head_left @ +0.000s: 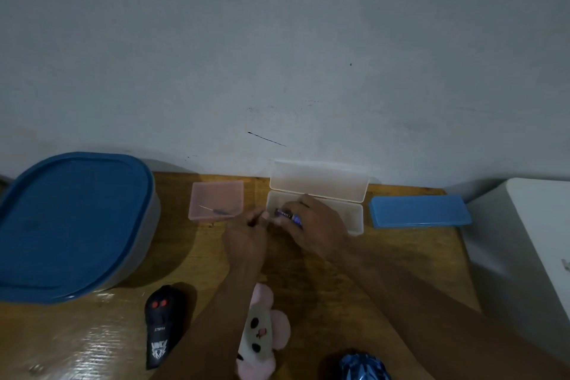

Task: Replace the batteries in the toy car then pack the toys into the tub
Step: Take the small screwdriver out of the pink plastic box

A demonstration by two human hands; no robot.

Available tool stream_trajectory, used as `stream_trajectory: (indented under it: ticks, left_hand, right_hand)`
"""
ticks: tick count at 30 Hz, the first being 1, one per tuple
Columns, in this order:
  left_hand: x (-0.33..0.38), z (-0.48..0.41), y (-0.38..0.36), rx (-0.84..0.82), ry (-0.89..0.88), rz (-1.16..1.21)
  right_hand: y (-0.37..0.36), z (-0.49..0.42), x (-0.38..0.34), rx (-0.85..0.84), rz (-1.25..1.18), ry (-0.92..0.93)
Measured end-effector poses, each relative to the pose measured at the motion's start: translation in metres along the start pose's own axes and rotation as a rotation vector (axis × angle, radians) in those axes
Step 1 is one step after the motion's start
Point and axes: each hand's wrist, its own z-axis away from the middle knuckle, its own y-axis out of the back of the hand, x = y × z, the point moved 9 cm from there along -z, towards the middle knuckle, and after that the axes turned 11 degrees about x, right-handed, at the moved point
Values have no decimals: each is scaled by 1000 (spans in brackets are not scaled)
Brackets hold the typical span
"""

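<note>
My right hand point(317, 225) grips a purple battery pack point(288, 215) just over the open clear plastic case point(354, 213) at the back of the wooden table. My left hand point(246, 237) meets it from the left, its fingertips pinching the pack's near end. The big grey tub point(145, 225) with a blue lid point(71, 222) stands at the left. A black remote control point(162, 333) and a pink plush toy point(262, 333) lie near the front edge. A shiny blue toy point(365, 364) shows at the bottom edge, partly cut off.
A pink lid or tray point(216, 197) with a thin tool in it sits left of the clear case. A flat blue box point(419, 210) lies to the right. A white appliance point(530, 256) borders the table's right side. A wall rises behind.
</note>
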Motion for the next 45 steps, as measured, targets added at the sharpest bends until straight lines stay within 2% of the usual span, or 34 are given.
stream_trajectory:
  ticks: [7, 10, 14, 18, 20, 23, 25, 30, 39, 45]
  left_hand:
    - [-4, -2, -1, -11, 38, 48]
    - [-8, -2, -1, 6, 59, 60]
    - [-7, -1, -1, 16, 69, 40]
    - [-3, 1, 0, 23, 44, 3]
    - [-2, 2, 0, 19, 30, -18]
    - [-2, 4, 2, 31, 56, -14]
    - [-1, 6, 2, 33, 59, -10]
    - [5, 12, 5, 51, 2, -62]
    - [3, 11, 6, 31, -1, -107]
    - [1, 10, 6, 28, 14, -77]
  right_hand:
    - [0, 2, -6, -36, -43, -1]
    - [-2, 3, -8, -70, -7, 62]
    - [9, 5, -8, 33, -60, 61]
    - [31, 19, -15, 190, -3, 132]
    - [31, 34, -23, 121, 47, 202]
    - [11, 59, -30, -131, 195, 353]
    - [6, 66, -29, -173, 235, 410]
    - [3, 62, -27, -208, 258, 408]
    - [0, 62, -24, -7, 204, 418]
    - [3, 65, -19, 4, 150, 398]
